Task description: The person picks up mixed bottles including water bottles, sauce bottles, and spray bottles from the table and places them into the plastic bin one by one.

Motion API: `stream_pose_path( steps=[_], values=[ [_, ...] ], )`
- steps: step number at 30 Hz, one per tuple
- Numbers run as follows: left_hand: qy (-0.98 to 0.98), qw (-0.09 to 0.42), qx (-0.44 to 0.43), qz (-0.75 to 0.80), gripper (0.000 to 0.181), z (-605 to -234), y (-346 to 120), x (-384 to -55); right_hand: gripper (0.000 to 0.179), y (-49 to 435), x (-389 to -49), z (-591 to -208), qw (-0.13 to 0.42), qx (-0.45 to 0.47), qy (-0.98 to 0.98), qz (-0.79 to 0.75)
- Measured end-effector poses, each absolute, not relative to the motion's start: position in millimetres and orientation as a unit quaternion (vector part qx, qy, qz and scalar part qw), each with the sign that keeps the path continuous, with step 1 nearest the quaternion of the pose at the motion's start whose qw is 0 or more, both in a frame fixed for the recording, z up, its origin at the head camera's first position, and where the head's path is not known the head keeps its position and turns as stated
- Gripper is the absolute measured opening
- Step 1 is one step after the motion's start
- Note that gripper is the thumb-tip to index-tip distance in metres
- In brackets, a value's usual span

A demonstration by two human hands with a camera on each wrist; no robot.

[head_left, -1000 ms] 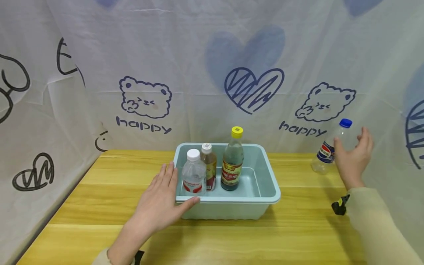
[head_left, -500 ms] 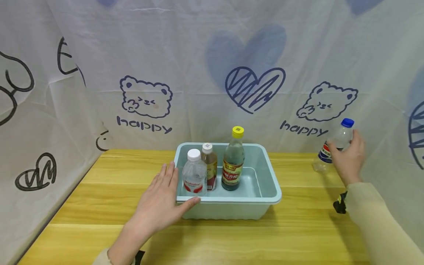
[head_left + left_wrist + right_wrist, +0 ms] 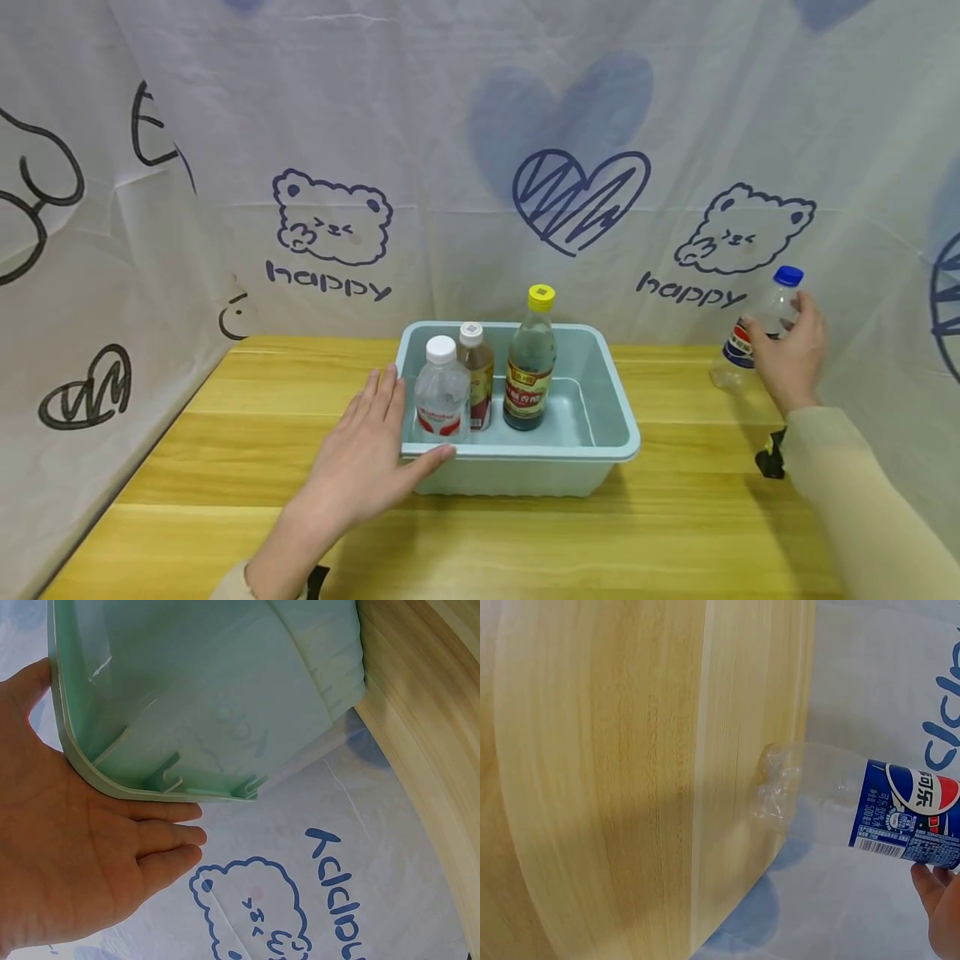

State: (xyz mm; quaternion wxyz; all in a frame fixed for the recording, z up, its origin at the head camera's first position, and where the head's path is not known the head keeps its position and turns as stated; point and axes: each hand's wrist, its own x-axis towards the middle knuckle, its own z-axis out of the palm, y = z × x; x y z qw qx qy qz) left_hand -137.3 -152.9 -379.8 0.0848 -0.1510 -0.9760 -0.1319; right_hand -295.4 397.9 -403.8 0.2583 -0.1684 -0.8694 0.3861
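Observation:
My right hand (image 3: pixel 793 357) grips a clear plastic Pepsi bottle (image 3: pixel 738 348) with a blue cap and blue label, at the table's far right. The right wrist view shows the bottle's see-through base (image 3: pixel 778 787), but only part of the hand. With straight fingers, my left hand (image 3: pixel 358 467) rests along the left front corner of a light green plastic basin (image 3: pixel 517 452), thumb on the front rim. Inside the basin stand a clear white-capped bottle (image 3: pixel 441 392), a brownish drink bottle (image 3: pixel 482 367) and a yellow-capped glass bottle (image 3: pixel 529 358) of dark liquid, its label red and yellow.
The wooden table (image 3: pixel 225 467) runs back to a white cloth (image 3: pixel 450 125) printed with hearts and bears. Another stretch of cloth (image 3: pixel 75 283) hangs along the left side. Bare basin floor (image 3: pixel 566 408) shows right of the glass bottle.
My right hand has moved in from beside the Pepsi bottle and closed around it. The bottle stays about where it was. My left hand keeps its place on the basin.

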Motion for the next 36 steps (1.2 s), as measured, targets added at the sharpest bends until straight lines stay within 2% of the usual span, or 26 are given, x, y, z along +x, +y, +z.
stream_pose_path(
  steps=[15, 36],
  values=[
    [-0.976, 0.087, -0.151, -0.133, 0.116, -378, -152, -137, 0.081, 392, -288, -405, 0.255, -0.159, -0.871, 0.389],
    [-0.975, 0.085, -0.153, -0.139, 0.116, -378, -152, -136, 0.077, 358, -260, -397, 0.326, -0.105, -0.839, 0.423]
  ],
)
